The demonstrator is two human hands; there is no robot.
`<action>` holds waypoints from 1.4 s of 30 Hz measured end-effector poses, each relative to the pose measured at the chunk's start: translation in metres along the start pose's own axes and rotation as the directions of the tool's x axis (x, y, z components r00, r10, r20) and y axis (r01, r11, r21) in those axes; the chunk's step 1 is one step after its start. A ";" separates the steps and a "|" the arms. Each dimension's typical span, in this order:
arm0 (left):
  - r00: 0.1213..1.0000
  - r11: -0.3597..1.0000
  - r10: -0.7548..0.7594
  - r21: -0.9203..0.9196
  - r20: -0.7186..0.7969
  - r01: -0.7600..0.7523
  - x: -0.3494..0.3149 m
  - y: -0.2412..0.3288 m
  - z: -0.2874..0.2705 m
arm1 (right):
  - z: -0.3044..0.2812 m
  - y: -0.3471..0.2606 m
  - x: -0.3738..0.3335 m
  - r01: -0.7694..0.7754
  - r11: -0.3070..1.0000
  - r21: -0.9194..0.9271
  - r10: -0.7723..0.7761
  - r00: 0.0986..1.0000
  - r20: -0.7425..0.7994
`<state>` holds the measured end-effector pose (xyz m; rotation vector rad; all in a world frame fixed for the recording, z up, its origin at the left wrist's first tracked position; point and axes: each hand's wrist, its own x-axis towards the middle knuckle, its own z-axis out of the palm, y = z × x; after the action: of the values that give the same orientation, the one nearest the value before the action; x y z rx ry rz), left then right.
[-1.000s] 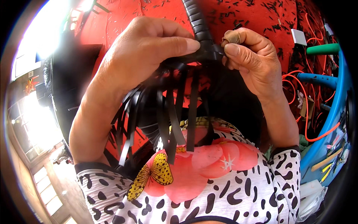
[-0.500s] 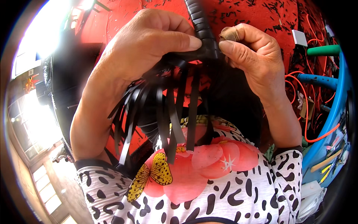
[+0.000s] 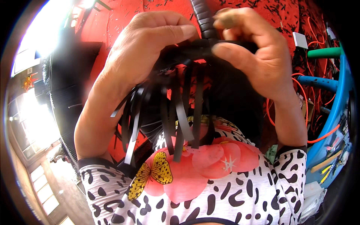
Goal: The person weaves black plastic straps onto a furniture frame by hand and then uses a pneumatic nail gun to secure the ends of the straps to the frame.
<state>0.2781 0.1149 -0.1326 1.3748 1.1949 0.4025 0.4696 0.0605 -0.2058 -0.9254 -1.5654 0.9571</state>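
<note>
A dark strap-like handle [image 3: 203, 19] wound with black bands rises from the rim of a black strip-work piece [image 3: 183, 50] in front of me. Loose flat black strips [image 3: 182, 114] dangle from it toward my shirt. On the left of the handle is my left hand [image 3: 150, 41], its thumb pressed against the curled fingers; what lies between them is hidden. My right hand [image 3: 258, 48] is on the handle's other side, slightly blurred, thumb spread away from raised fingers. A brownish cover [image 3: 226, 21] wraps a fingertip of that hand.
Black scraps litter the red floor covering [image 3: 123, 26]. At right stand a blue round-rimmed frame or tub [image 3: 332, 131] holding tools, a green bar [image 3: 323, 53], orange cord [image 3: 304, 88] and a white square [image 3: 300, 40]. A dark bulky object [image 3: 71, 75] is at left.
My right hand has opened from a pinch, its fingers rising and its thumb moving slightly left. My left thumb has shifted up and left, off the handle's base.
</note>
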 end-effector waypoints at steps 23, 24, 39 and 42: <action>0.997 0.898 0.073 0.433 0.032 -0.080 -0.044 -0.007 -0.063 | 0.004 0.039 -0.027 0.364 0.922 0.136 -0.326 0.915 -0.236; 0.997 0.897 0.075 0.434 0.035 -0.083 -0.042 -0.009 -0.063 | 0.006 0.033 -0.026 0.323 0.946 0.033 -0.310 0.928 -0.205; 0.956 0.572 -0.048 0.793 0.288 -0.210 -0.008 0.032 0.011 | -0.002 0.061 -0.002 0.268 0.861 0.433 -0.245 0.963 -0.108; 0.691 0.070 0.462 0.754 0.556 -0.653 -0.003 0.021 0.004 | 0.001 0.063 0.005 0.217 0.846 0.487 -0.220 0.974 -0.051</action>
<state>0.2881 0.1150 -0.1138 2.9317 0.5814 0.0433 0.4736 0.0891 -0.2625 -0.3747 -1.3041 1.1196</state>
